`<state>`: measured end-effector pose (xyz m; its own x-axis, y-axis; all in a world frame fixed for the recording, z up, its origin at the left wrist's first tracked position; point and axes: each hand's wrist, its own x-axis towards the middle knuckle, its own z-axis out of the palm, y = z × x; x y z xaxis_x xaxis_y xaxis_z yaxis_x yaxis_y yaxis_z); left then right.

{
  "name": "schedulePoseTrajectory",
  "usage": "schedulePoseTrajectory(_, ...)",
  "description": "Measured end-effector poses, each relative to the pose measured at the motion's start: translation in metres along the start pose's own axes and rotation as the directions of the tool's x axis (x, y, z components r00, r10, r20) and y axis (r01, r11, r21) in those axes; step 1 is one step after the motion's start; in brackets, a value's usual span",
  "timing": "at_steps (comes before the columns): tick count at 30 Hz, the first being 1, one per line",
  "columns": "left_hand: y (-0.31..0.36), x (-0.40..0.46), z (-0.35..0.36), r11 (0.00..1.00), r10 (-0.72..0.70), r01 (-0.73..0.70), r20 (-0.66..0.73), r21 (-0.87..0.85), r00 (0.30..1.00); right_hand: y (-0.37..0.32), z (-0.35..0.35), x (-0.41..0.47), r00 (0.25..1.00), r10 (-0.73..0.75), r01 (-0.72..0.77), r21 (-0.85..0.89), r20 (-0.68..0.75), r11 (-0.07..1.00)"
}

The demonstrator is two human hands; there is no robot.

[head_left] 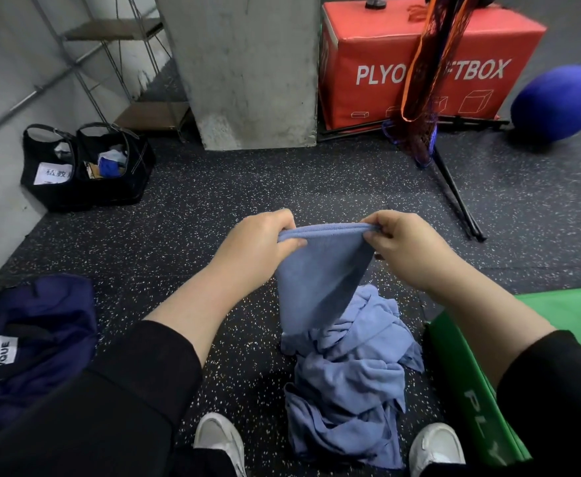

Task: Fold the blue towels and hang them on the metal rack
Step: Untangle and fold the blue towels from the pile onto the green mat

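A light blue towel (320, 270) hangs stretched between my two hands above the floor. My left hand (258, 246) pinches its upper edge at the left end, and my right hand (406, 246) pinches the same edge at the right end. The cloth narrows downward and its lower end reaches a crumpled heap of blue towels (347, 380) on the floor between my shoes. A metal wire rack (117, 60) with wooden shelves stands against the wall at the far left.
Two black bags (86, 170) sit below the rack. A concrete pillar (247, 70) rises ahead, with a red plyo box (420, 60) and a blue ball (557, 101) to its right. A dark blue garment (31, 342) lies left, a green box (488, 390) right.
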<state>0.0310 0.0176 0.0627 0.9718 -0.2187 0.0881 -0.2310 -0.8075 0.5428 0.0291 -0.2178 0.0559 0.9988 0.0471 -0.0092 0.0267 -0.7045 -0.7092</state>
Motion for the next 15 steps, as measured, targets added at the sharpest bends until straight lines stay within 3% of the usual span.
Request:
schedulePoseTrajectory(10,0.006,0.001,0.007,0.983,-0.071,0.077,0.042,-0.164,0.997,-0.015,0.009,-0.003,0.998,-0.036,0.038,0.039,-0.053,0.999)
schedulePoseTrajectory(15,0.011,0.001,0.022,0.991,-0.086,0.092,0.065,-0.096,0.994,-0.014,0.014,-0.003,0.998,-0.041,0.043,0.046,-0.039,0.998)
